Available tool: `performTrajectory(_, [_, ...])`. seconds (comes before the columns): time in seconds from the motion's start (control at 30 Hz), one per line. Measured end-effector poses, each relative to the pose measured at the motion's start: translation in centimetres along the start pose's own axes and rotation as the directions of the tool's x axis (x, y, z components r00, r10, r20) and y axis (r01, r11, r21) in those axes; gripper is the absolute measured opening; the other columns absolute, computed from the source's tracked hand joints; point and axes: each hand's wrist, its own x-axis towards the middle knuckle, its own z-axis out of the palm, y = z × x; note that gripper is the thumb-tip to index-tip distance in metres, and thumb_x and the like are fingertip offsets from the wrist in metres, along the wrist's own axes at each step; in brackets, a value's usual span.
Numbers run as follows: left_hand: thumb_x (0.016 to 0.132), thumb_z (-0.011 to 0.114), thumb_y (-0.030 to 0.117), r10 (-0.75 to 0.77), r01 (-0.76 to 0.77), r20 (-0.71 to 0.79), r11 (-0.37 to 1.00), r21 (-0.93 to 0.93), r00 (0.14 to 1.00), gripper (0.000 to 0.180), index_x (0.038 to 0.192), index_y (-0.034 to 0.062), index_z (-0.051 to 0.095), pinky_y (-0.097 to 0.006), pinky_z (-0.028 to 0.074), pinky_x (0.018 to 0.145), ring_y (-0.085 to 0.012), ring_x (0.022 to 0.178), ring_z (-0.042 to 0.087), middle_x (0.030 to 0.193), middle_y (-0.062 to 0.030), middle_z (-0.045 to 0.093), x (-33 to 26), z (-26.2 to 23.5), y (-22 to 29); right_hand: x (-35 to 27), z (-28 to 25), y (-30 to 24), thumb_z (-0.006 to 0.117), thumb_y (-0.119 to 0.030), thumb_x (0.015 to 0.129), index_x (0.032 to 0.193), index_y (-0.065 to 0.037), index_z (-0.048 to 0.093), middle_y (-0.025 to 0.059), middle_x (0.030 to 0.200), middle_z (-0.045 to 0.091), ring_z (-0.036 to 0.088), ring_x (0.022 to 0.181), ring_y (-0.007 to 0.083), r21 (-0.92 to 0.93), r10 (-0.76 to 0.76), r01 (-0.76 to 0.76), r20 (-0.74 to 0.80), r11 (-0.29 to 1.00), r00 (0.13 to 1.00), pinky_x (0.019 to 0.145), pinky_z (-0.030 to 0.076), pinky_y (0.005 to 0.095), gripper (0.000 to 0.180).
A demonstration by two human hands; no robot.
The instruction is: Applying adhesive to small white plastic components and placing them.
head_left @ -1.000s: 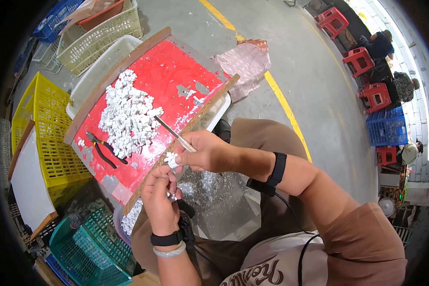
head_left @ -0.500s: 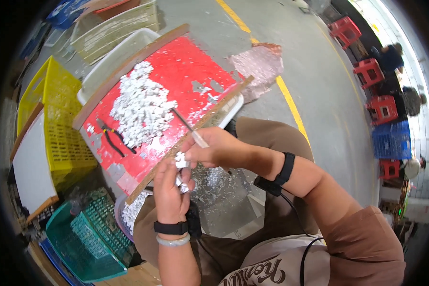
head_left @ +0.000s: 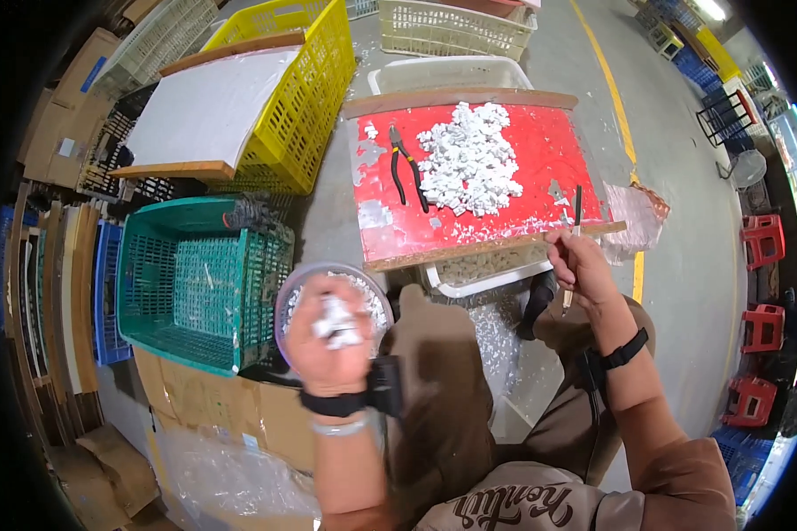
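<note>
My left hand (head_left: 328, 367), blurred by motion, is turned palm up with fingers curled around several small white pieces (head_left: 338, 324). It is over a round tub (head_left: 383, 292) holding many similar white bits. At the near right edge of the red-topped board (head_left: 545, 146), my right hand (head_left: 586, 270) grips a slim tool (head_left: 578, 202) with a dark narrow blade and a pale handle. The blade points away from me; whether it is a knife or a file is unclear. A heap of white pieces (head_left: 469, 164) lies on the board, with black-handled pliers (head_left: 398, 168) to its left.
Wooden strips edge the board, which rests over a white bin (head_left: 487, 285). A green crate (head_left: 128, 265) stands left of the tub, with a yellow crate (head_left: 328, 97) behind it. Cardboard (head_left: 230, 407) lies near my left forearm. Red stools (head_left: 762, 327) line the far right.
My left hand has moved left, away from the tool, to above the tub with white pieces in it. My right hand has shifted right, still holding the tool. The view has turned left.
</note>
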Motion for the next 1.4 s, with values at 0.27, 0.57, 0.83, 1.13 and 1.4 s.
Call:
performTrajectory(0.27, [0.09,0.051,0.029,0.0,-0.032,-0.703,0.999,-0.033,0.711,0.025,0.085,0.0051,0.057,-0.041,0.052,0.075,-0.0268,0.085,0.058,0.089,-0.0105,0.061,-12.4,-26.8,7.7,0.4,2.8,1.4,0.047,-0.023,0.094,0.095,-0.004,0.057,0.0025,0.069,0.055,0.036,0.041,0.0057,-0.027,0.089,-0.088,0.019,0.996,0.996,0.036,0.027,0.0207,0.022])
performTrajectory(0.57, [0.093,0.043,0.044,0.236,0.292,-0.959,0.916,0.274,0.158,0.041,0.115,0.0107,0.05,-0.051,0.041,0.093,-0.0279,0.106,0.051,0.117,-0.01,0.053,-11.5,-27.8,7.1,0.4,3.4,1.4,0.049,-0.022,0.093,0.094,-0.003,0.057,0.0013,0.068,0.055,0.036,0.041,0.0053,-0.062,0.098,-0.097,0.025,0.993,0.995,0.036,0.027,0.0204,0.021])
performTrajectory(0.83, [0.088,0.059,0.02,0.095,0.244,-0.648,0.878,0.412,0.755,0.012,0.089,0.0077,0.058,-0.02,0.045,0.058,-0.01,0.064,0.053,0.081,-0.001,0.059,-6.0,-14.1,9.0,1.6,-0.1,1.7,0.056,-0.001,0.082,0.089,-0.003,0.06,0.0069,0.073,0.063,0.04,0.043,0.0056,-0.071,0.061,-0.064,-0.047,0.995,0.997,0.038,0.029,0.0195,0.009])
performTrajectory(1.13, [0.093,0.051,0.014,-0.173,0.131,-0.026,0.634,0.762,0.985,0.02,0.106,0.0007,0.055,-0.027,0.047,0.065,-0.0151,0.076,0.056,0.089,-0.0081,0.059,3.1,7.7,-7.0,6.6,-4.0,5.8,0.054,-0.013,0.081,0.086,-0.003,0.065,0.0097,0.07,0.064,0.059,0.058,0.0175,-0.505,-0.21,0.13,-0.103,0.853,0.972,0.055,0.048,0.0339,0.016])
performTrajectory(1.4, [0.093,0.048,0.01,-0.307,0.506,-0.432,0.712,0.487,0.848,0.012,0.097,0.0034,0.057,-0.024,0.051,0.058,-0.0117,0.067,0.058,0.082,-0.0048,0.06,5.6,0.2,-16.6,12.4,-0.3,3.5,0.058,-0.017,0.079,0.079,-0.001,0.062,0.0209,0.072,0.06,0.062,0.069,0.0352,-0.825,-0.395,0.168,-0.072,0.54,0.916,0.065,0.048,0.0438,0.017])
